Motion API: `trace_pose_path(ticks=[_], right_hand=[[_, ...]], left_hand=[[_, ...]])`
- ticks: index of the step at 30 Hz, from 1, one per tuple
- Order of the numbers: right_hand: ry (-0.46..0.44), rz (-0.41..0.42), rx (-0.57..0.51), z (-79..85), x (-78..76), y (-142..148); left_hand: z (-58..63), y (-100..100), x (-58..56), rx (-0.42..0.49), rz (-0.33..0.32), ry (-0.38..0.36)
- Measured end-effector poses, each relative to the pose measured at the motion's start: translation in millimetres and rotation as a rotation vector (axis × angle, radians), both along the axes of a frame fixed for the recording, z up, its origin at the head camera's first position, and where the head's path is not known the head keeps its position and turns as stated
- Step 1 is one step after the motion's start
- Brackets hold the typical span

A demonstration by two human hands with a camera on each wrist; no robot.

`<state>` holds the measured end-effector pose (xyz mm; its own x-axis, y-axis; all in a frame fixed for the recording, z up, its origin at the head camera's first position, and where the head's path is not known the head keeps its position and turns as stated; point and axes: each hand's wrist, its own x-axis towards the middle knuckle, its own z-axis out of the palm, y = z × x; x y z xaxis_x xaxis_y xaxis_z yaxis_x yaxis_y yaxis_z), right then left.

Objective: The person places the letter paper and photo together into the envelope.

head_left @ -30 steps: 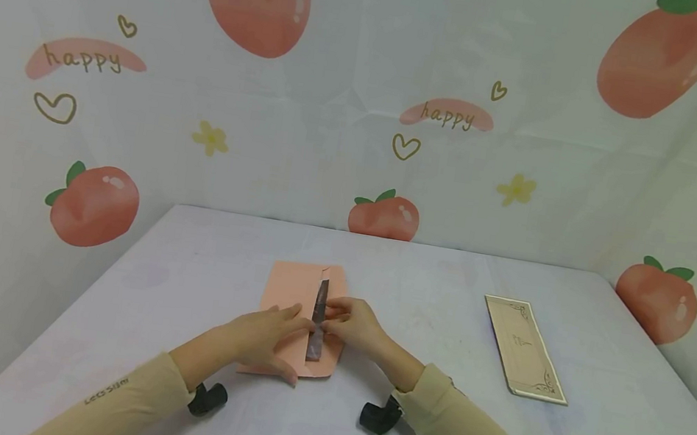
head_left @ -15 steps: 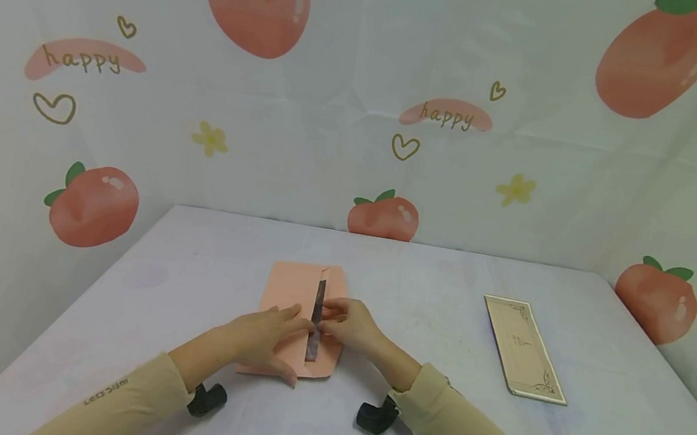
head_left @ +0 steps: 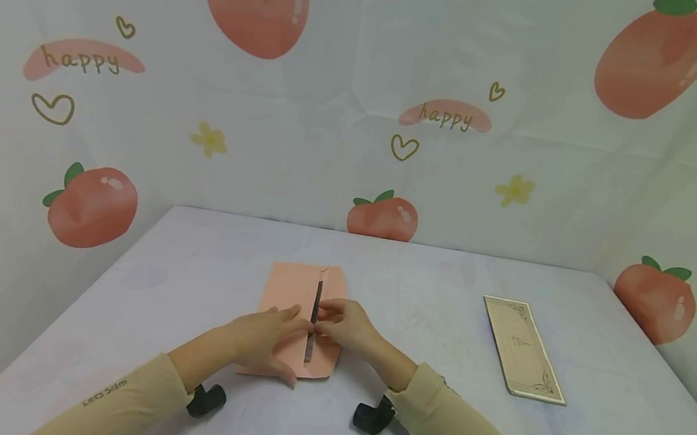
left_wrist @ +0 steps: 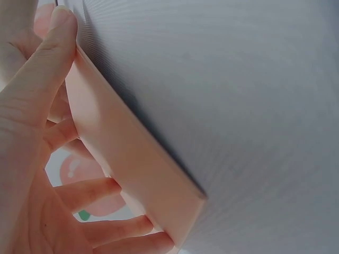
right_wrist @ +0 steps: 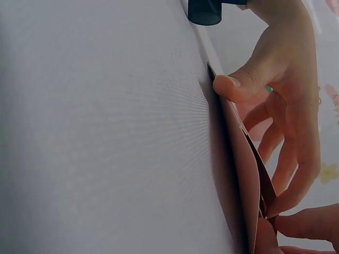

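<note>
A peach-coloured paper envelope lies on the table, its slit running away from the person and its flap spread to the right. In that slit shows a narrow strip of a dark card; the rest is hidden under the envelope's front. My left hand rests on the front with fingers spread, thumb at the near edge and index fingertip by the slit. From the right, my right hand pinches the dark card's exposed edge. Its fingertips meet the dark card in the right wrist view.
A flat beige card with a pale border and corner ornaments lies at the right of the white table. Black wrist cameras hang under both cuffs. Behind the table's far edge hangs a fruit-printed cloth.
My right hand has shifted slightly left, and the dark card has slid left under the envelope's front, its visible strip narrowing. The left hand and envelope have stayed in place.
</note>
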<state>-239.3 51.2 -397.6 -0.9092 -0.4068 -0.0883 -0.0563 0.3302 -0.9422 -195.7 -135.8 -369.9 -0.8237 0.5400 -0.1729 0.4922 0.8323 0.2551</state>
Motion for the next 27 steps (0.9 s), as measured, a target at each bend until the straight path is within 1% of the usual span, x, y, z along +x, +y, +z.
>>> trace_pose_path(ticks=[3,6,10,19,27], right_hand=[[0.0,0.002,0.001,0.3,0.3,0.0],[0.02,0.009,0.013,0.5,0.9,0.3],[0.038,0.019,0.021,0.8,0.9,0.5],[0.031,0.024,0.018,-0.6,-1.3,0.0],[0.024,0.009,0.033,1.3,-1.2,2.5]], left_hand=[[0.2,0.1,0.2,-0.003,0.009,-0.005],[0.2,0.2,0.3,-0.003,0.015,-0.011],[-0.2,-0.1,0.3,-0.004,0.011,-0.01],[-0.4,-0.5,0.0,-0.009,0.007,-0.009],[-1.7,-1.3,-0.7,0.007,-0.014,0.008]])
